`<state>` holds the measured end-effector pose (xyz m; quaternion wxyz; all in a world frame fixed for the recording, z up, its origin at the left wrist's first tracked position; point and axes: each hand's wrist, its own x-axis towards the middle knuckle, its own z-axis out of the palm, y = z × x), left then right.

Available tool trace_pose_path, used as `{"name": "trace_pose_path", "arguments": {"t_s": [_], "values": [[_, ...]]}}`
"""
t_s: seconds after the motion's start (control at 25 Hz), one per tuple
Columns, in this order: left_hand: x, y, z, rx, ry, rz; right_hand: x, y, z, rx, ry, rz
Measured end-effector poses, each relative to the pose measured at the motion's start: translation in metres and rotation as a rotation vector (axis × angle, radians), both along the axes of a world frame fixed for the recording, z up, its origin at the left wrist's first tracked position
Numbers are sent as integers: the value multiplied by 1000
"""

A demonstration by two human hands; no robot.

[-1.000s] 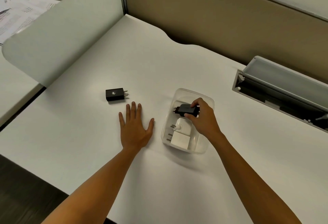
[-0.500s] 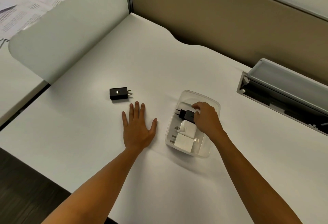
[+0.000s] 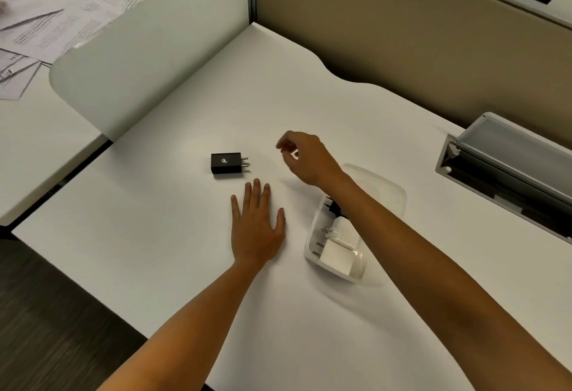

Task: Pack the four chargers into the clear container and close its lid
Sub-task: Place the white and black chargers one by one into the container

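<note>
The step in hand looks like the fetching of the last loose charger. The right hand point(image 3: 305, 155) hangs in the air above the desk point(image 3: 185, 267), between the clear container point(image 3: 391, 195) and the black charger point(image 3: 226, 163); its fingers are loosely curled and it grips nothing. The left hand point(image 3: 257, 223) lies flat on the desk, fingers spread, empty, just on the near side of the black charger.

That charger lies on its side toward the middle of the desk, well in from the left edge, its two prongs pointing toward the container. The container stands open to the right of the left hand, partly hidden under the right forearm. Inside it show two white chargers point(image 3: 337, 250) at the near end and a dark charger point(image 3: 335, 208) further back.

The next move calls for a pinch across the black charger's body, then a carry to the container's free far end. No lid can be made out with certainty.
</note>
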<state>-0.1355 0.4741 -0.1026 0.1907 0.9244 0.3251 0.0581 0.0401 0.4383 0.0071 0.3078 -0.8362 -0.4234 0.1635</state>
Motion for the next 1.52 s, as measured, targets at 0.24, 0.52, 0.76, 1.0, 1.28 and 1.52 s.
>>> {"name": "trace_pose_path", "arguments": {"t_s": [0.24, 0.52, 0.76, 1.0, 1.28, 1.52], "values": [[-1, 0, -5, -82, -119, 23, 0, 87, -19, -232, 52, 349], [-2, 1, -9, -88, -136, 41, -23, 124, -39, -308, -5, 503], [0, 0, -1, -95, -101, 27, -2, 78, -7, -8, 269, 243], [-2, 0, 2, -68, -45, -13, 10, -30, 58, 138, 265, -21], [-3, -1, 4, -54, -42, -22, 9, -149, 65, 48, 162, -336], [-3, -2, 6, -59, -46, -23, -13, -162, 3, 60, 104, -458]]}}
